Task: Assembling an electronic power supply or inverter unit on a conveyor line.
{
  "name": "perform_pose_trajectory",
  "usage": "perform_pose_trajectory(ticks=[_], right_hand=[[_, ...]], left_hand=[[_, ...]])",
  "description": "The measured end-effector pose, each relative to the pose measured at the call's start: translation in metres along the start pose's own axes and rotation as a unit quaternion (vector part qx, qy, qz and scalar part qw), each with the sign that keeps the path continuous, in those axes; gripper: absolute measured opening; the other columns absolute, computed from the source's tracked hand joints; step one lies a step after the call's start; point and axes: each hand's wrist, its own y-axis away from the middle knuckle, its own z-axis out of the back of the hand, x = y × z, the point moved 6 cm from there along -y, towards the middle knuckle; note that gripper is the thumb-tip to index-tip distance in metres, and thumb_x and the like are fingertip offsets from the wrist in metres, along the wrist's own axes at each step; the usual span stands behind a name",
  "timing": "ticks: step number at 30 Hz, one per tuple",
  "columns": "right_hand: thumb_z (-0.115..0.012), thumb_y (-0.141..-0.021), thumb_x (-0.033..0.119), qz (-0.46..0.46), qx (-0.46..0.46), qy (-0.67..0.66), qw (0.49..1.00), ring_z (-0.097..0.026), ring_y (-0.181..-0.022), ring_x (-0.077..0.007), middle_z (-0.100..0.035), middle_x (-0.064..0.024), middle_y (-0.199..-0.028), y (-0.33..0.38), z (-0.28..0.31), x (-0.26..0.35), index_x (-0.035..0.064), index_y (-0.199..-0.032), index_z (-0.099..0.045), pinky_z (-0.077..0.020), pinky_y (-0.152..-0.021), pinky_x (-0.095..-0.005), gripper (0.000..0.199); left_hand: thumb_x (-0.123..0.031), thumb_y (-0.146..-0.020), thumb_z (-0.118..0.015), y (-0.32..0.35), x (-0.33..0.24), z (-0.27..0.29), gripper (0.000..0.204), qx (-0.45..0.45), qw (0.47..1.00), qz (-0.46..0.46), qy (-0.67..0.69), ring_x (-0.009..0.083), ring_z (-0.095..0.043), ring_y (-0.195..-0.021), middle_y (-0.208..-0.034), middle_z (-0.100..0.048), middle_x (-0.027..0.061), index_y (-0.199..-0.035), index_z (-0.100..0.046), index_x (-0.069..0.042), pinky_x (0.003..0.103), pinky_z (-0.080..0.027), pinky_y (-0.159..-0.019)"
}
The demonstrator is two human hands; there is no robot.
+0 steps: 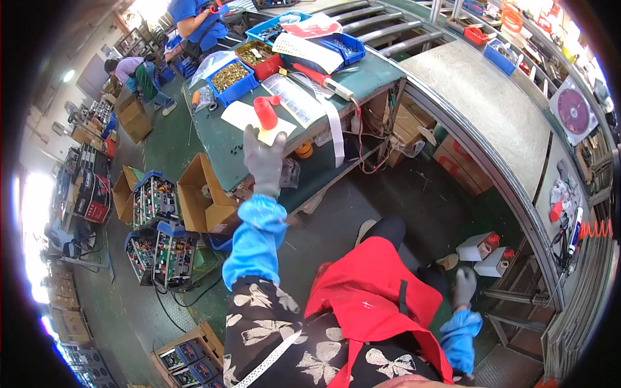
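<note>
My left hand (263, 161), in a grey glove, reaches to the near edge of the green workbench (226, 165). Its finger and thumb are spread apart at a pale sheet of paper (240, 118); whether they touch it I cannot tell. On that sheet stands a red round thing (264, 113) with a short arm at its side. My right hand (464, 288), also gloved in grey, hangs low on the right with nothing visible in it; its fingers look loosely stretched. Close to it on the floor are two white containers with red tops (479, 247).
Parts bins, among them a blue bin (231, 82) and a red bin (260, 59), line the bench beside a red-handled tool (323, 79). A roller conveyor (381, 29) curves along the right. Opened cartons (204, 194) and circuit-board units (169, 249) stand left. Two people work farther back.
</note>
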Motion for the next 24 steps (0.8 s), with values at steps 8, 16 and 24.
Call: perform_pose_trajectory(ticks=[8,16,24], right_hand=[[-0.068,-0.084,0.029,0.293,0.183,0.046,0.937,-0.067,-0.085,-0.025,-0.068,-0.0159,-0.088,-0.078,-0.182,0.386,0.0025,-0.097,-0.068,-0.0502,-0.079,-0.034,0.029],[-0.067,-0.081,0.04,0.417,0.3,0.197,0.835,-0.066,-0.092,-0.0352,-0.069,-0.0193,-0.096,-0.085,-0.429,0.559,0.0046,-0.098,-0.071,-0.0507,-0.083,-0.0415,0.039],[-0.074,-0.07,0.046,0.436,0.264,0.42,0.751,-0.067,-0.102,-0.0345,-0.069,-0.0206,-0.108,-0.056,-0.534,0.603,0.0063,-0.108,-0.071,-0.0506,-0.091,-0.0447,0.055]], left_hand=[[-0.037,-0.065,-0.088,-0.081,0.037,-0.036,0.101,0.04,0.987,0.092,-0.126,0.0393,-0.057,-0.111,-0.12,-0.06,0.0237,-0.143,-0.035,-0.002,0.045,-0.046,-0.097],[-0.033,-0.061,-0.087,-0.081,0.051,-0.039,0.069,0.027,0.995,0.039,-0.09,0.0349,-0.062,-0.1,-0.106,-0.065,0.0151,-0.119,-0.059,-0.009,0.044,-0.051,-0.089],[-0.03,-0.059,-0.086,-0.081,0.053,-0.037,0.056,-0.015,0.994,0.022,-0.11,0.0353,-0.063,-0.095,-0.101,-0.066,0.0112,-0.106,-0.063,-0.012,0.046,-0.052,-0.083]])
